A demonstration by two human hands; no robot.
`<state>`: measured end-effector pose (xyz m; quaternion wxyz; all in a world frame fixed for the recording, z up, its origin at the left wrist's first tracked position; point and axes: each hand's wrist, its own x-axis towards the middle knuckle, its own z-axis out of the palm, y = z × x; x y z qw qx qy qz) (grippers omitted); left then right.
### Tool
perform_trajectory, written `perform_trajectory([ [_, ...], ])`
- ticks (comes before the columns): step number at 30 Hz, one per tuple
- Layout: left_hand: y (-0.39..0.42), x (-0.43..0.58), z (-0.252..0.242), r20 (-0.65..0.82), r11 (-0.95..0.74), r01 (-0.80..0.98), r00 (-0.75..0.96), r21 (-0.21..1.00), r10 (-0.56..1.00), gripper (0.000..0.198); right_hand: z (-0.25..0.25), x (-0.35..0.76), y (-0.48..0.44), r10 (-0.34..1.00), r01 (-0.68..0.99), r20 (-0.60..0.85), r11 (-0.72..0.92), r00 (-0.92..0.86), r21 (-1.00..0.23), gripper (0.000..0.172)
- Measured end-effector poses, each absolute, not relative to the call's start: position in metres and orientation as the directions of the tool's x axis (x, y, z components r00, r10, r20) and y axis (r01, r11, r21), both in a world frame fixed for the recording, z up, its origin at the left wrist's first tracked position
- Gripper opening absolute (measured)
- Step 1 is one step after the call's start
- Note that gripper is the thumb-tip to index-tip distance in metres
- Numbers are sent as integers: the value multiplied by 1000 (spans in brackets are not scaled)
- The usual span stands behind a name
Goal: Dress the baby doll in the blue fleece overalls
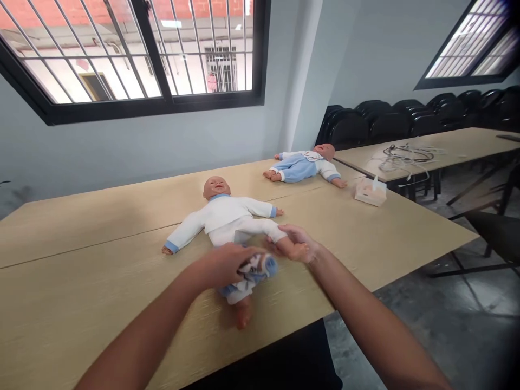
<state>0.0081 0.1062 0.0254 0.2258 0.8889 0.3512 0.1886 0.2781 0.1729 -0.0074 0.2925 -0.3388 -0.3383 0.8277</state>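
Observation:
A baby doll [227, 216] in a white top with blue cuffs lies on its back on the table, its head away from me. My left hand [227, 264] is closed on a bunched blue and white doll garment [254, 275], which surrounds one of the doll's lower legs. A bare foot [242, 313] sticks out below the cloth. My right hand [298, 238] is wrapped round the doll's other lower leg [290, 248], lifting it slightly off the table. White leggings cover that leg down to the shin. Part of the garment is hidden behind my left hand.
Another doll [303, 165] in blue overalls lies at the back of the table [101, 281]. A tissue box [370, 192] stands near the right edge. Tangled cables [408, 154] lie on the neighbouring table, and black chairs [385, 122] line the wall.

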Motion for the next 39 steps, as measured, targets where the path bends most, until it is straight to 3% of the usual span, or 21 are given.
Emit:
perform_trajectory([
  [4, 95, 18, 14, 208, -771, 523, 761, 364, 614, 41, 3, 264, 174, 729, -317, -247, -541, -638, -779, 42],
  [9, 91, 4, 4, 321, -833, 493, 770, 250, 552, 37, 8, 222, 163, 822, -251, -115, -299, -558, -921, 98],
  [11, 91, -5, -5, 438, -832, 498, 709, 243, 553, 36, 5, 210, 160, 853, -198, -46, -172, -520, -965, 104],
  [13, 91, -12, -16, 594, -807, 516, 565, 287, 573, 36, -1, 204, 159, 872, -153, 50, -29, -487, -988, 99],
  [17, 90, -11, -33, 818, -712, 629, 204, 312, 538, 59, -19, 204, 166, 887, -29, 112, 111, -447, -993, 86],
  [21, 86, -2, -34, 918, -568, 782, -15, 258, 396, 41, -35, 206, 172, 917, 30, 119, 141, -380, -990, 78],
  [26, 82, 1, -28, 849, -662, 702, 158, 263, 505, 15, -48, 201, 168, 889, -59, 197, 190, -412, -980, 57],
  [30, 83, -1, -25, 766, -683, 667, 260, 297, 588, 12, -56, 197, 169, 914, -101, 186, 160, -361, -982, 57],
  [34, 86, -2, -23, 764, -731, 616, 306, 295, 567, 9, -61, 194, 170, 946, -112, 160, 133, -283, -985, 55],
  [39, 85, 4, -22, 674, -653, 665, 298, 362, 676, 20, -66, 187, 172, 967, -224, 124, 72, -224, -972, 53],
])
